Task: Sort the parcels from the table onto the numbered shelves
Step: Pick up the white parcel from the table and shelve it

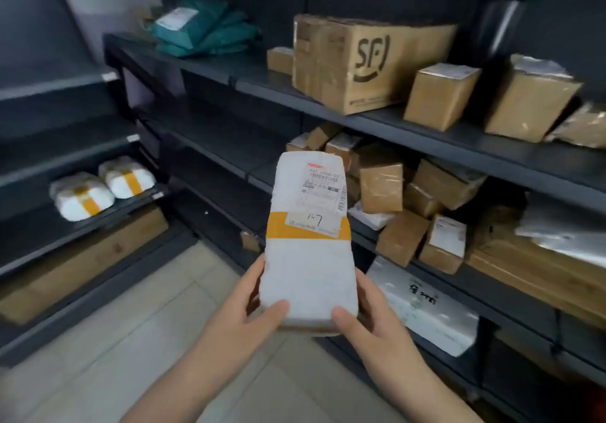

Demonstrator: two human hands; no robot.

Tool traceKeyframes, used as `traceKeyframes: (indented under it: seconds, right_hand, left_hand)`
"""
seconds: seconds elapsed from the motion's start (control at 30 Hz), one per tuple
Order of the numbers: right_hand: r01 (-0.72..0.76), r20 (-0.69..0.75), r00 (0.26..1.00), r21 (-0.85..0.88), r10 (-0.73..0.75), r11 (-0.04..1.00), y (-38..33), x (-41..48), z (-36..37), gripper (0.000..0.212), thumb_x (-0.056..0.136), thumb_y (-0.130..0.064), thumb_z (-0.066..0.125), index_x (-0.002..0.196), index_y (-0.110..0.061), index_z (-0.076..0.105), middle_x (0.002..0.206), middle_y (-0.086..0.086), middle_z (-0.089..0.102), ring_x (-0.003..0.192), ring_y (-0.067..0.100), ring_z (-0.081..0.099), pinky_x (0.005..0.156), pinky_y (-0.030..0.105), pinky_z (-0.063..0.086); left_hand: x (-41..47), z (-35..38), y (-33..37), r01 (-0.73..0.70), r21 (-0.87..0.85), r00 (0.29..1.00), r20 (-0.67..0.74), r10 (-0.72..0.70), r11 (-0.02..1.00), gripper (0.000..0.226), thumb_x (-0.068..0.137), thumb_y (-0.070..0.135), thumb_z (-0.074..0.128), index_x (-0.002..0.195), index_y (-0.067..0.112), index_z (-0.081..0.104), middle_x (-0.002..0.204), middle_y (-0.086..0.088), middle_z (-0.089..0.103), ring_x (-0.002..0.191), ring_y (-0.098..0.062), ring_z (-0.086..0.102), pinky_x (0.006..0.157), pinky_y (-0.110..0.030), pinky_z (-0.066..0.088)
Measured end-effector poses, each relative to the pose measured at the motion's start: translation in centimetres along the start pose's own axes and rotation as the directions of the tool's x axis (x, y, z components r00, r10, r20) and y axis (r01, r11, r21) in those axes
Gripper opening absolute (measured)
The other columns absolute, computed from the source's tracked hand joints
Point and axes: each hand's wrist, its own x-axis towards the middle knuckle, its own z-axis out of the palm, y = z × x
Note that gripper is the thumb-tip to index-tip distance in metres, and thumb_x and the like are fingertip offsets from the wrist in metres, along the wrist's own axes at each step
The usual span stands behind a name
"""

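Both hands grip the white parcel (308, 242) by its near end. The left hand (252, 304) and right hand (367, 317) curl round opposite edges, thumbs pressed on top.

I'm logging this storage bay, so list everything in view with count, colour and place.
held parcel: one, white with orange tape band, in front of the shelves
green mailer bags: pile, count unclear, top shelf left
SF box: one, brown, top shelf centre
small cartons: at least three, brown, top shelf beside it
carton pile: many, brown, middle shelf right
white bundles: two, orange-taped, left rack
white flat parcel: one, lower shelf right
shelves: several, dark grey, ahead and left
left hand: grips parcel's near left edge
right hand: grips its near right edge
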Motion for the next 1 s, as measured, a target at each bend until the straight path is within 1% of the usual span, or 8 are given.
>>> traceKeyframes:
  seconds: [0.1,0.27,0.37,0.5,0.6,0.8,0.9,1.0]
  right_hand:
    - [0.018,0.151,0.988,0.008,-0.019,1.000,-0.7,3.6,4.2,0.067,0.076,-0.042,0.064,0.138,-0.039,0.039,0.125,-0.034,0.055,0.119,-0.010,0.049,0.101,0.024,0.044]
    - [-0.036,0.366,0.930,0.039,0.019,0.999,-1.2,9.1,9.7,0.078,0.070,-0.051,0.066,0.141,-0.037,0.038,0.130,-0.024,0.056,0.124,-0.002,0.050,0.106,0.036,0.042]
    - [-0.041,0.478,0.878,0.051,0.012,0.998,-1.4,12.8,12.6,0.074,0.070,-0.048,0.066,0.139,-0.038,0.040,0.131,-0.021,0.057,0.124,0.001,0.051,0.105,0.037,0.043]
    - [-0.015,0.609,0.793,0.054,-0.021,0.998,-2.3,18.3,15.8,0.054,0.075,-0.034,0.064,0.126,-0.040,0.048,0.120,-0.030,0.060,0.115,-0.005,0.055,0.094,0.022,0.048]
    - [0.022,0.674,0.738,0.036,-0.040,0.999,-3.4,22.5,17.4,0.058,0.073,-0.037,0.062,0.128,-0.045,0.046,0.119,-0.032,0.060,0.116,-0.006,0.054,0.097,0.025,0.047]
    - [0.008,0.788,0.615,0.021,-0.021,1.000,-3.8,29.8,19.7,0.070,0.057,-0.054,0.065,0.124,-0.047,0.046,0.124,-0.026,0.060,0.120,-0.003,0.052,0.102,0.030,0.045]
    - [-0.003,0.826,0.563,0.019,-0.014,1.000,-3.1,32.1,21.3,0.066,0.056,-0.052,0.066,0.119,-0.045,0.049,0.119,-0.029,0.062,0.118,-0.005,0.053,0.096,0.023,0.046]
    - [0.011,0.864,0.503,-0.008,0.002,1.000,-2.8,33.2,23.0,0.070,0.056,-0.055,0.065,0.123,-0.045,0.044,0.123,-0.027,0.060,0.118,-0.008,0.052,0.091,0.016,0.045]
  left_hand:
    - [-0.8,-4.8,-1.0,0.052,-0.001,0.987,-0.150,-0.052,0.999,0.075,0.078,0.034,0.068,0.145,0.038,0.035,0.135,0.025,0.054,0.127,0.002,0.049,0.108,-0.032,0.039]
    - [-1.3,-9.8,-2.2,0.105,-0.042,0.926,-0.360,-0.113,0.994,0.083,0.072,0.043,0.069,0.146,0.031,0.036,0.138,0.017,0.054,0.128,-0.007,0.050,0.111,-0.044,0.036]
    - [-0.5,-12.1,-2.8,0.124,-0.030,0.875,-0.469,-0.124,0.992,0.083,0.068,0.046,0.069,0.144,0.032,0.038,0.134,0.022,0.056,0.125,-0.002,0.052,0.108,-0.035,0.041]
    - [1.2,-15.0,-2.8,0.115,-0.001,0.799,-0.594,-0.093,0.993,0.080,0.068,0.046,0.069,0.141,0.030,0.040,0.130,0.027,0.057,0.122,0.004,0.052,0.100,-0.017,0.044]
    - [3.4,-16.6,-2.6,0.102,0.007,0.725,-0.685,-0.069,0.995,0.077,0.071,0.037,0.070,0.141,0.026,0.040,0.129,0.027,0.058,0.120,0.004,0.054,0.094,-0.011,0.044]
    - [7.4,-18.0,-2.8,0.119,-0.017,0.586,-0.806,-0.084,0.993,0.082,0.066,0.048,0.070,0.141,0.036,0.038,0.131,0.033,0.053,0.122,0.008,0.050,0.107,-0.022,0.040]
    - [8.3,-18.4,-3.9,0.143,-0.080,0.499,-0.855,-0.142,0.986,0.067,0.074,0.040,0.072,0.132,0.044,0.038,0.120,0.043,0.053,0.115,0.017,0.050,0.100,-0.012,0.040]
    - [8.5,-19.7,-4.5,0.205,-0.104,0.431,-0.883,-0.185,0.973,0.078,0.064,0.050,0.072,0.134,0.043,0.037,0.122,0.041,0.053,0.114,0.018,0.050,0.095,-0.010,0.041]
